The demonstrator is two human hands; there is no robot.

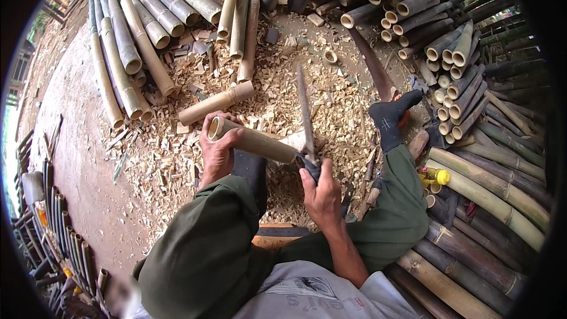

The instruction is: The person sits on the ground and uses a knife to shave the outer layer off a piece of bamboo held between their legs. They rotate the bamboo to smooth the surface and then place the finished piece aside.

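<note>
My left hand point(217, 149) is wrapped round the open end of a short bamboo tube point(260, 143), which slants down to the right in front of my knees. In my right hand point(322, 192) is the dark handle of a long-bladed knife point(305, 103). Its narrow blade points away from me, and its handle end is beside the tube's far end. Whether the knife touches the tube there I cannot tell. Just beyond my left hand, another cut bamboo piece point(215, 104) lies on the wood chips.
Pale wood chips point(159, 171) cover the floor. Bamboo poles lie far left point(153, 9), are stacked far right point(413, 9) and beside my right leg point(490, 201). A dark curved blade point(371, 62) lies near my socked foot point(391, 119). A yellow bottle point(434, 175) is among the poles.
</note>
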